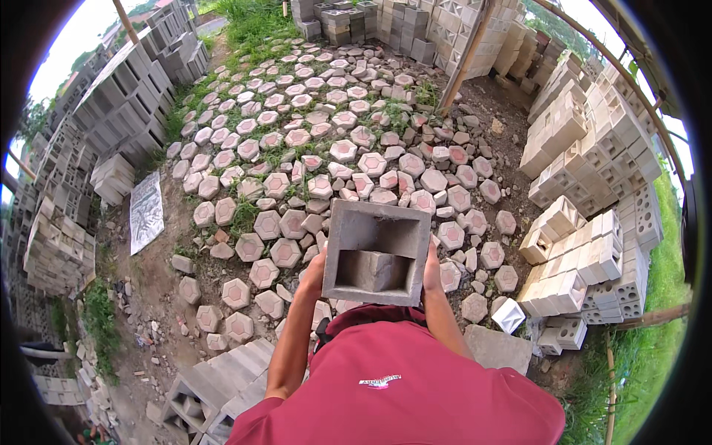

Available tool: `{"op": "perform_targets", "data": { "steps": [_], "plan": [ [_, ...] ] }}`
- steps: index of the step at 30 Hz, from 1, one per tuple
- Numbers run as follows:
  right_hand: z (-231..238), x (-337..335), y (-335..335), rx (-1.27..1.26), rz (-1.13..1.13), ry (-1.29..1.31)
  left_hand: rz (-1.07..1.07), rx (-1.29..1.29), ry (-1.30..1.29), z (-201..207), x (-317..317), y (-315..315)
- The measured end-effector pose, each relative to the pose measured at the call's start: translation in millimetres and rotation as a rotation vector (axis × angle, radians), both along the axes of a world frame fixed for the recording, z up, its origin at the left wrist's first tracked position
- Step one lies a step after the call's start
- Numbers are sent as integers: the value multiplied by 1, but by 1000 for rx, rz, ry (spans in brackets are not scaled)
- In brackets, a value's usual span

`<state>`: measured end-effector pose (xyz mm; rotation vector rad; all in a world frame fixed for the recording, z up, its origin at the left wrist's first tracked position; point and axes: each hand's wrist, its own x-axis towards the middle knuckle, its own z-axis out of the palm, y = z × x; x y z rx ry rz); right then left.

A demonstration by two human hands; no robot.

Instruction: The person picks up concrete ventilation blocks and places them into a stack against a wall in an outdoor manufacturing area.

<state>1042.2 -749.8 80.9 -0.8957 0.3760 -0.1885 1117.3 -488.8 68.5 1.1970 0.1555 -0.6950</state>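
A square grey concrete vent block (378, 206) is held up in front of my body. Its open face is turned up, showing a deep hollow with an angled wedge inside. My left hand (316, 268) grips the block's left side, and my right hand (431, 271) grips its right side. Most of the fingers are hidden around the block's sides. Below it, hexagonal paving stones (285, 253) with reddish centres lie spread over the ground.
Pale vent blocks (571, 163) are stacked on the right, with grey block stacks (122, 96) on the left. More blocks (215, 386) sit near my left arm. A wooden post (467, 55) leans at the back. A white sheet (147, 213) lies on the dirt, left.
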Motion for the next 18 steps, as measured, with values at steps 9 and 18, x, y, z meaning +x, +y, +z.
{"op": "perform_targets", "data": {
  "steps": [9,18],
  "plan": [
    [10,292,-34,-459,300,20,356,-124,51,-31,232,-33],
    [59,471,-59,-340,274,18,434,-80,0,-94,413,-41]
  ]
}}
